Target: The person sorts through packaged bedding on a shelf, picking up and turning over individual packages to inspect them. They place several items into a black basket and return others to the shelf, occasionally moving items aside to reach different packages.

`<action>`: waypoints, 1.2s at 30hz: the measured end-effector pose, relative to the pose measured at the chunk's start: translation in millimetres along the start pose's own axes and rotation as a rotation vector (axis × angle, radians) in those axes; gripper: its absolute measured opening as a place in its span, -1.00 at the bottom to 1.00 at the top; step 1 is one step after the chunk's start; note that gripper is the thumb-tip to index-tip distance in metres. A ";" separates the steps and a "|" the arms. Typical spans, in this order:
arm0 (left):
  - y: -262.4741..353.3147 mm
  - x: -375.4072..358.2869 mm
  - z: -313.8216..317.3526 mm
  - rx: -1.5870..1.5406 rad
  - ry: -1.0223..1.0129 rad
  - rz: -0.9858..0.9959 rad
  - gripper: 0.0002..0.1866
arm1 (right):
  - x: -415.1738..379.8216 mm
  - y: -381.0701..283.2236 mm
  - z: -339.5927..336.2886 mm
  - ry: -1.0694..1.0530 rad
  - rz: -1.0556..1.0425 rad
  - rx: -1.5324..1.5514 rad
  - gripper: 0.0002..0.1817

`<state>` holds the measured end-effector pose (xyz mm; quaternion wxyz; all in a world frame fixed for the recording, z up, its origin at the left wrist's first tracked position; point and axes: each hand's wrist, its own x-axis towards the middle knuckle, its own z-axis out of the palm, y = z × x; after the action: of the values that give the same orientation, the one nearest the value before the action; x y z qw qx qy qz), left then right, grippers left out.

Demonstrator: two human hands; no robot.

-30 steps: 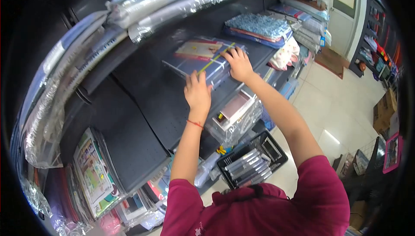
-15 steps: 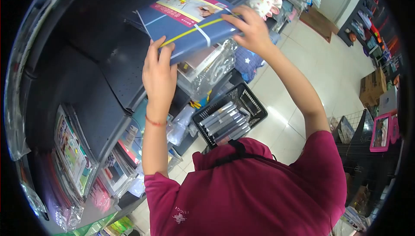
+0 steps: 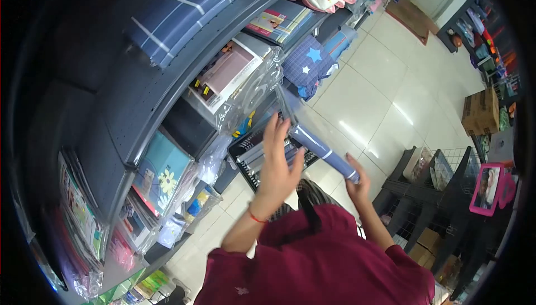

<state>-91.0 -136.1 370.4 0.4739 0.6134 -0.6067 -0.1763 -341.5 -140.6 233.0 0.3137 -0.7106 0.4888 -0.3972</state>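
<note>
A flat blue packet [image 3: 326,151] with white stripes, in clear wrap, is tilted on edge above the aisle floor. My right hand [image 3: 359,184] grips its right end, thumb and fingers on either side. Beside its left end is my left hand [image 3: 279,165], with a red string at the wrist; its fingers are apart and hold nothing. Below the hands, a black basket [image 3: 237,151] with several silvery wrapped packs inside is partly covered by the left hand and the packet.
Dark shelves [image 3: 120,109] run along the left. On top lie blue striped packets [image 3: 184,15]; lower down are a clear-wrapped pink pack [image 3: 231,73] and a teal flowered pack [image 3: 162,171]. A cardboard box [image 3: 481,112] and a pink-framed item [image 3: 487,188] stand at right.
The blue packet has come off the shelf, down and to the right, and turned on edge. My left hand has let go of it; my right hand still grips it.
</note>
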 end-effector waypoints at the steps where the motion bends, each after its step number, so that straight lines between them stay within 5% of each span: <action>1: -24.0 -16.5 30.6 -0.084 -0.045 -0.104 -0.21 | -3.8 13.5 7.3 -0.030 0.040 -0.006 -0.63; 4: -77.0 -53.7 112.1 -0.393 -0.016 -0.321 -0.06 | -22.5 70.8 37.8 -0.098 0.193 0.010 -0.55; 9: -150.1 -86.4 186.9 -0.099 -0.217 -0.452 -0.09 | -37.8 116.9 90.0 -0.208 0.491 0.129 -0.39; 12: -187.9 -101.1 216.2 -0.113 -0.277 -0.595 -0.12 | -29.7 148.2 127.3 -0.310 0.485 0.052 -0.46; 15: -214.0 -117.4 237.4 -0.027 -0.358 -0.613 -0.24 | -16.3 189.0 168.1 -0.356 0.240 -0.041 -0.47; 19: -249.8 -128.7 255.0 0.110 -0.415 -0.592 -0.38 | -2.5 248.1 220.7 -0.626 0.322 -0.074 -0.49; 22: -269.4 -134.8 262.6 0.224 -0.478 -0.595 -0.43 | -2.4 259.9 243.8 -0.595 0.151 -0.272 -0.49; 23: -274.2 -136.7 265.8 0.255 -0.512 -0.591 -0.43 | -5.4 261.0 238.4 -0.683 0.328 -0.252 -0.48; 26: -264.7 -127.9 260.4 0.392 -0.652 -0.595 -0.43 | -37.2 303.7 251.0 -0.654 0.249 -0.375 -0.47; 27: -262.4 -130.9 262.3 0.433 -0.672 -0.579 -0.42 | -31.3 296.8 245.1 -0.801 0.376 -0.360 -0.43; 29: -265.5 -136.3 262.8 0.406 -0.670 -0.573 -0.40 | -25.6 276.9 226.7 -0.881 0.137 -0.511 -0.40; 34: -229.7 -128.2 211.8 0.118 -0.425 -0.733 -0.34 | -16.8 212.2 169.2 -0.550 0.111 -0.103 -0.40; 36: -193.7 -123.2 166.2 0.108 -0.304 -0.501 -0.33 | -9.1 173.9 127.5 -0.564 0.176 -0.054 -0.43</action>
<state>-135.6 -120.9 91.0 0.2861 0.7348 -0.5090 -0.3451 -309.8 -181.2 23.4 0.4514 -0.7558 0.4526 -0.1419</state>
